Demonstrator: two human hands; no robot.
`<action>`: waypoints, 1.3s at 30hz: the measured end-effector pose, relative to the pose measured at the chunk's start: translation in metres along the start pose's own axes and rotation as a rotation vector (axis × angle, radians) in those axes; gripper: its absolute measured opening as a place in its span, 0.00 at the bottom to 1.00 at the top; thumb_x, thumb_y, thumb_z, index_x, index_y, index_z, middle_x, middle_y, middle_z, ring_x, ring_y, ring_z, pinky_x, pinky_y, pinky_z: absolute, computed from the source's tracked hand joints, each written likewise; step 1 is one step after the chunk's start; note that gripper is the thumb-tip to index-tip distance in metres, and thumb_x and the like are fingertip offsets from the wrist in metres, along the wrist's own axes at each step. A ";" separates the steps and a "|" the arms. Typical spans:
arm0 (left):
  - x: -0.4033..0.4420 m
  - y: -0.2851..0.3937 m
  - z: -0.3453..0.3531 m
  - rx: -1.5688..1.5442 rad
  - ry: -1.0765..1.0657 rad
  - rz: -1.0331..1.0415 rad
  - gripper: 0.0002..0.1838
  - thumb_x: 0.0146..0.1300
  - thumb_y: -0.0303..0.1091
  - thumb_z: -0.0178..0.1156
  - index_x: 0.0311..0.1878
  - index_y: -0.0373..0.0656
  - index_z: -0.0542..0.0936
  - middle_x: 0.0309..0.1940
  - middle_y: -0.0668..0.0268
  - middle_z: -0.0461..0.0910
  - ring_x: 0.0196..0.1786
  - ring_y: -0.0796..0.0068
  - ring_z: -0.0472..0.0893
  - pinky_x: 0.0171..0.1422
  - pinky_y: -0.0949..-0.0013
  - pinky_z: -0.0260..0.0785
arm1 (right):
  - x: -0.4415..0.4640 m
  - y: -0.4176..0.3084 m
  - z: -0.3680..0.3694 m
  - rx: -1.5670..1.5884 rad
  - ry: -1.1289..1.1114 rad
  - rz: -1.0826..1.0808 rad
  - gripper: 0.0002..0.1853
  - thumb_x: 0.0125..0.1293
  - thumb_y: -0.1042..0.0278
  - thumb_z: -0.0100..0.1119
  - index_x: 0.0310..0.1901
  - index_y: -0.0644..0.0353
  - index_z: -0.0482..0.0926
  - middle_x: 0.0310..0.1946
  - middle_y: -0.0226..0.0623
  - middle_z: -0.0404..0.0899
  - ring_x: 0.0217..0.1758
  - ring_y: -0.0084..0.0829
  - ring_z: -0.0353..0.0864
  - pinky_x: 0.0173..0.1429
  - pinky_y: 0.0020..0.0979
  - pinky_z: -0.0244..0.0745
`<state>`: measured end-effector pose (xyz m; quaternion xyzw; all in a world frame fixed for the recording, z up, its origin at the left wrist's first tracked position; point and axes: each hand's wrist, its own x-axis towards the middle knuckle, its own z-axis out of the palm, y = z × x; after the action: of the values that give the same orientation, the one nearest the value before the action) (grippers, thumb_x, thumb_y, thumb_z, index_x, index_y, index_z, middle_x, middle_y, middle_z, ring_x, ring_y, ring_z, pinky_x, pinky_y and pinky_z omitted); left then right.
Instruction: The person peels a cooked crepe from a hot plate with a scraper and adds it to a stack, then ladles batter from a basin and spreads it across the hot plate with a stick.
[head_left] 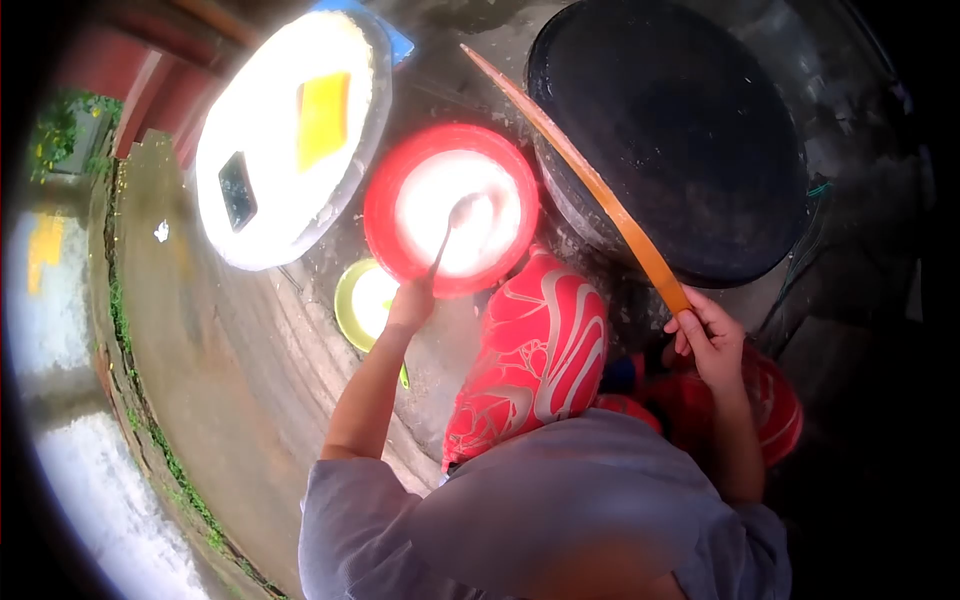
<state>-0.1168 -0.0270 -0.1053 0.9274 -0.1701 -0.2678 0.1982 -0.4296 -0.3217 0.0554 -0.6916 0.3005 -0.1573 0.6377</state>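
Observation:
My left hand [412, 305] is closed around the handle of a ladle [441, 250]. The ladle's bowl end is in a red basin [382, 215] that holds a bright white substance, too overexposed to identify. In my right hand [708, 340] is the lower end of a long, flat wooden stick [610, 205] with a tapered, pale-smeared tip. The stick slants up and left across the near-left edge of a large round black griddle [670, 130]. Beside the basin, a small yellow-green bowl [345, 305] also holds something white.
At the upper left is a large round white surface [270, 130] bearing a yellow rectangular item [323, 120] and a dark rectangular item [237, 190]. Part of a blue object [398, 45] shows behind it. My red-patterned knee [540, 340] is close to the basin. Concrete ground [210, 370] extends left.

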 end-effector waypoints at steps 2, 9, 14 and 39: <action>0.002 0.039 -0.024 -0.178 0.040 -0.037 0.15 0.64 0.37 0.48 0.41 0.34 0.77 0.34 0.42 0.78 0.41 0.44 0.78 0.47 0.53 0.69 | 0.000 -0.003 0.004 0.005 -0.004 0.003 0.17 0.65 0.79 0.49 0.56 0.64 0.72 0.27 0.32 0.79 0.19 0.12 0.68 0.23 0.13 0.62; -0.016 0.012 -0.018 0.068 0.020 0.215 0.14 0.63 0.37 0.49 0.39 0.34 0.76 0.35 0.46 0.79 0.44 0.45 0.78 0.48 0.55 0.69 | 0.006 -0.004 0.004 -0.015 0.000 0.028 0.17 0.65 0.77 0.50 0.56 0.63 0.72 0.27 0.31 0.79 0.20 0.12 0.69 0.24 0.13 0.63; -0.017 -0.021 -0.030 0.220 0.047 -0.066 0.13 0.61 0.34 0.48 0.42 0.35 0.75 0.38 0.47 0.79 0.44 0.48 0.78 0.48 0.54 0.70 | 0.003 0.003 0.002 0.012 -0.011 0.057 0.17 0.65 0.77 0.50 0.56 0.63 0.73 0.27 0.32 0.79 0.19 0.12 0.68 0.24 0.13 0.63; -0.125 0.016 -0.087 -1.604 -0.512 -0.305 0.16 0.67 0.38 0.47 0.51 0.35 0.69 0.16 0.69 0.64 0.13 0.84 0.58 0.13 0.81 0.48 | -0.011 0.023 -0.032 0.083 0.032 0.059 0.14 0.69 0.71 0.45 0.53 0.65 0.73 0.30 0.35 0.78 0.24 0.17 0.70 0.29 0.16 0.66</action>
<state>-0.1704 0.0358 0.0237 0.4303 0.1580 -0.5323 0.7117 -0.4620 -0.3402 0.0386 -0.6526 0.3241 -0.1618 0.6655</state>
